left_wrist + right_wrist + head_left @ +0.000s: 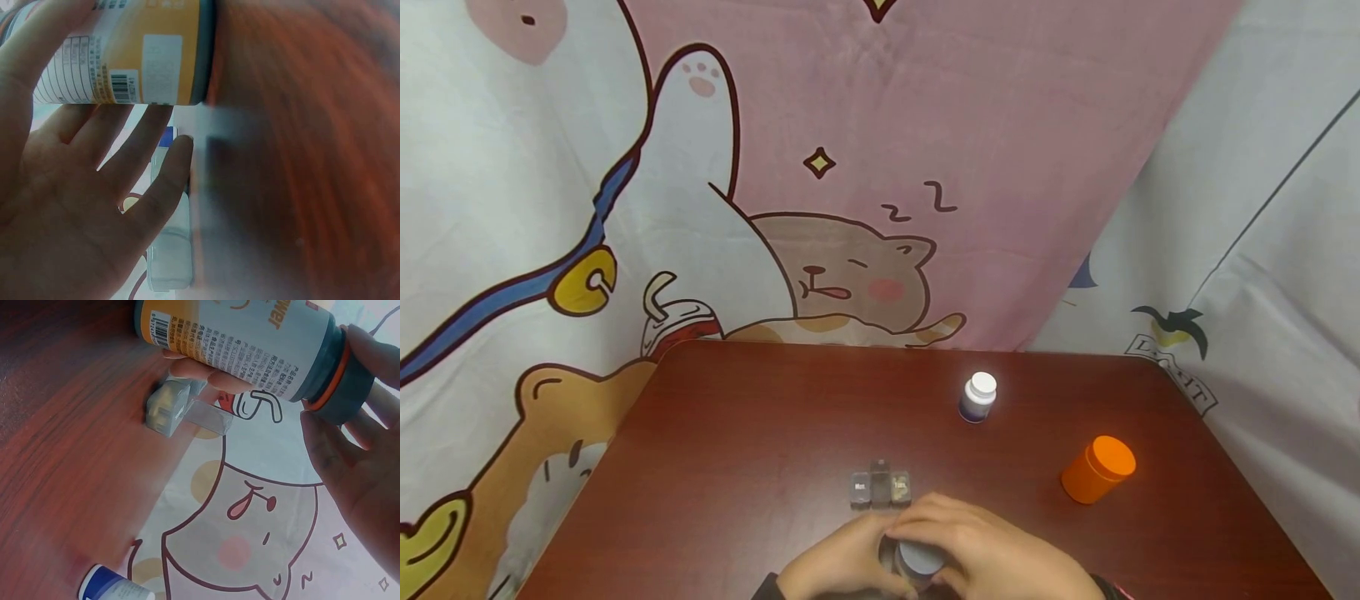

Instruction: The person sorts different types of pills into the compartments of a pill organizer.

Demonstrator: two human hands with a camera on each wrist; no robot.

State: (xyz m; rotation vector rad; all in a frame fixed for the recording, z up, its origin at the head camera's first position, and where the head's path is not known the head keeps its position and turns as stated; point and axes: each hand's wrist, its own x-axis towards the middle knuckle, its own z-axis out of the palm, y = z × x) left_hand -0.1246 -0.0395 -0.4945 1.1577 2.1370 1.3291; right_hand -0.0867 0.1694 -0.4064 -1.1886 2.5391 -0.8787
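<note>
Between my two hands stands a supplement bottle (pixel 144 56) with an orange, white and grey printed label, upright over the table near its front edge. My left hand (pixel 842 557) grips its body, thumb on one side and fingers on the other. The dark cap (pixel 353 381) is pinched by the fingers and thumb of my right hand (pixel 977 537). An orange ring shows between cap and bottle in the right wrist view. Just beyond the hands lies a small clear pill organizer (pixel 880 487). One lid sticks out, and something yellowish shows in a compartment.
A small white bottle (pixel 979 397) with a dark blue base stands farther back, right of centre. An orange jar (pixel 1097 469) with an orange lid is on the right. Behind the brown table (pixel 737 433) hangs a cartoon-printed cloth (pixel 1030 150).
</note>
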